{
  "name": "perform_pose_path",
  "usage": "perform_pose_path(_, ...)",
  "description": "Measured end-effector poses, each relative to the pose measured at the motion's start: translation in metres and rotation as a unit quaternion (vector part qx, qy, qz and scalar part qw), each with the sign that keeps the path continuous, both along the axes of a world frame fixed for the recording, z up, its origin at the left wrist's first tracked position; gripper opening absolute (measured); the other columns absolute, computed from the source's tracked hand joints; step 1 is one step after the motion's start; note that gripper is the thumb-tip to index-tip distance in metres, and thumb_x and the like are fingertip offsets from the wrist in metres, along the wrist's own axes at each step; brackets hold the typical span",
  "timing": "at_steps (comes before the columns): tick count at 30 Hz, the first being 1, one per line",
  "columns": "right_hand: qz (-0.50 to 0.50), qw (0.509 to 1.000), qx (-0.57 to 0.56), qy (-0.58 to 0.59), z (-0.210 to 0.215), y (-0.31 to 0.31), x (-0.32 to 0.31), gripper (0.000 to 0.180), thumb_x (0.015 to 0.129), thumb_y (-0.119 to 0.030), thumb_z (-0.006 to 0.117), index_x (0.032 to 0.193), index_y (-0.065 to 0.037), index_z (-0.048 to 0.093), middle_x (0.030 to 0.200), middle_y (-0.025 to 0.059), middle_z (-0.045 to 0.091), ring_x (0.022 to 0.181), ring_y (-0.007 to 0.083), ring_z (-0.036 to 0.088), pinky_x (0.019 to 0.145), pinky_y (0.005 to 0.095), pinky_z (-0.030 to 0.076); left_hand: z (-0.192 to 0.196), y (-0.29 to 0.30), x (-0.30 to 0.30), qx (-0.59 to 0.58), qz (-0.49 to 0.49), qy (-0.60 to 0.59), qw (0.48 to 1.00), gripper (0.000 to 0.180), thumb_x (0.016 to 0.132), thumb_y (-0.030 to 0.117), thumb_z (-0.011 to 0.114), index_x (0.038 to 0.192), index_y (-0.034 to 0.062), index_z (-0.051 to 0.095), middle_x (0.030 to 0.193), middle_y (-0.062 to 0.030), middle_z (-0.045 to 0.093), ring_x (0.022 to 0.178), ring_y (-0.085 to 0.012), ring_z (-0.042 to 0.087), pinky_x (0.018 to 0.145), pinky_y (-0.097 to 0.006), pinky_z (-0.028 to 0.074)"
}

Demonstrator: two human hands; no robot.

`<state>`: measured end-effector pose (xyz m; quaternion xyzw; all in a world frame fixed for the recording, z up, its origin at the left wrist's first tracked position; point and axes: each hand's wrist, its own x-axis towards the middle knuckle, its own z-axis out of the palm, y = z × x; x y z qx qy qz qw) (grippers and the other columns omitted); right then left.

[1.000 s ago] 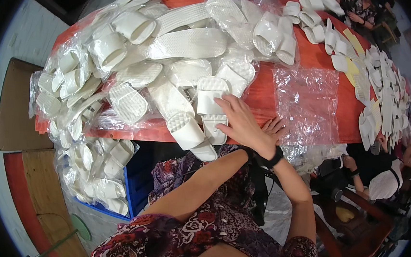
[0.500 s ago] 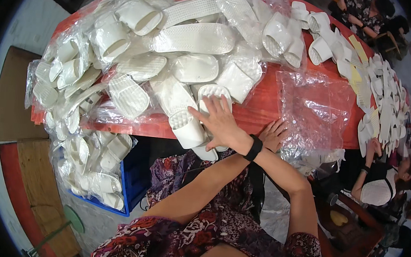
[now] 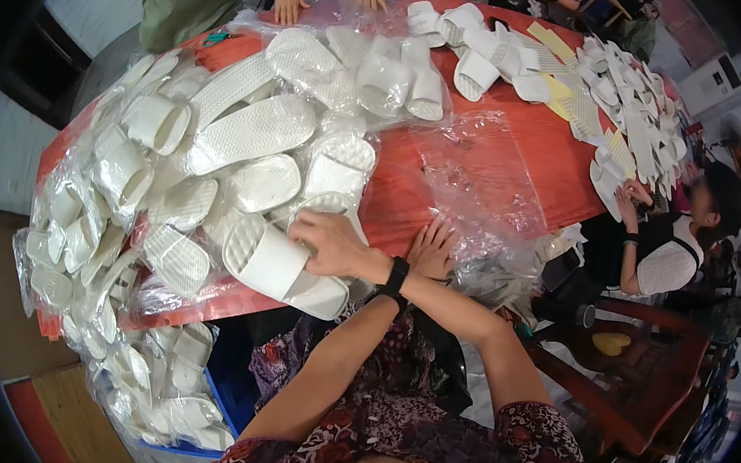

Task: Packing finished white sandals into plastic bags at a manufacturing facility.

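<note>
My arms are crossed, the right one, with a black wristband, lying over the left. My right hand (image 3: 332, 243) is closed on the strap edge of a white slipper (image 3: 265, 261) at the table's near edge. A second white slipper (image 3: 320, 298) shows partly under it. My left hand (image 3: 433, 249) lies flat on the red table (image 3: 392, 181), fingers stretched and holding nothing. Just beyond it and to its right is a clear plastic bag (image 3: 489, 167), spread flat. Left of my right hand are heaped bagged white slippers (image 3: 252, 135).
A blue crate (image 3: 232, 386) of bagged slippers stands below the table at left. More loose slippers (image 3: 628, 104) cover the table's far right, where a co-worker (image 3: 670, 246) sits. Another person's hands (image 3: 288, 3) rest at the far edge. A wooden chair (image 3: 612, 372) stands at right.
My right hand went from spread over the slippers to closed on one, which has shifted and tilted. My left hand stays flat. The view has turned, bringing another person's hands in at the far edge.
</note>
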<state>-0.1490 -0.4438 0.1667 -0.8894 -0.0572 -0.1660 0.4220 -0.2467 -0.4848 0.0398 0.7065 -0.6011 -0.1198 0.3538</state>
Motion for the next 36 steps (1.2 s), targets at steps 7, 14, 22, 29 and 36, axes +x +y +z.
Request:
perform_pose_path(7, -0.194, 0.924, 0.329, -0.03, 0.055, -0.072, -0.051, 0.021, 0.067, -0.008, 0.071, 0.08, -0.003, 0.054, 0.072, -0.0033, 0.051, 0.069, 0.0055, 0.045, 0.06, 0.0229, 0.039, 0.015, 0.026, 0.003, 0.102, -0.066, -0.005, 0.993, 0.057, 0.079, 0.023, 0.057, 0.132, 0.0067, 0.041, 0.141, -0.015, 0.032, 0.135, -0.0337, 0.02, 0.111, -0.046, 0.015)
perform_pose_path(14, -0.362, 0.871, 0.274, -0.188, 0.059, -0.128, -0.087, 0.016, 0.077, -0.005, 0.062, 0.09, 0.002, 0.056, 0.081, 0.0022, 0.057, 0.075, 0.0072, 0.051, 0.066, 0.0242, 0.042, 0.076, 0.007, 0.015, 0.206, -0.127, 0.067, 0.968, 0.056, 0.079, 0.028, 0.058, 0.129, 0.0055, 0.045, 0.142, -0.0152, 0.03, 0.133, -0.0362, 0.022, 0.111, -0.048, 0.015)
perform_pose_path(22, -0.485, 0.85, -0.017, -0.207, 0.025, -0.256, -0.1, 0.013, 0.071, -0.007, 0.065, 0.076, -0.002, 0.055, 0.069, 0.0056, 0.054, 0.067, 0.0198, 0.051, 0.06, 0.0325, 0.04, 0.015, -0.012, 0.005, 0.12, -0.027, -0.08, 0.989, 0.07, 0.075, 0.032, 0.065, 0.137, 0.0123, 0.036, 0.139, -0.0139, 0.033, 0.129, -0.0351, 0.028, 0.104, -0.047, 0.026)
perform_pose_path(29, -0.515, 0.797, -0.097, -0.302, 0.049, -0.281, -0.115, 0.018, 0.07, -0.008, 0.068, 0.075, -0.004, 0.052, 0.067, 0.0052, 0.049, 0.062, 0.0205, 0.049, 0.058, 0.0333, 0.038, 0.026, -0.016, 0.013, 0.118, -0.023, -0.042, 0.992, 0.079, 0.065, 0.026, 0.069, 0.137, 0.0143, 0.038, 0.132, -0.0126, 0.037, 0.122, -0.0349, 0.032, 0.099, -0.047, 0.03)
perform_pose_path(36, -0.378, 0.876, 0.151, -0.258, 0.095, -0.205, -0.156, 0.04, 0.079, -0.005, 0.066, 0.116, 0.003, 0.052, 0.102, 0.0074, 0.061, 0.091, 0.0145, 0.059, 0.081, 0.029, 0.048, 0.034, -0.027, 0.017, 0.191, -0.024, -0.037, 0.981, 0.079, 0.064, 0.03, 0.073, 0.135, 0.0197, 0.041, 0.131, -0.0091, 0.037, 0.121, -0.0356, 0.03, 0.099, -0.048, 0.029)
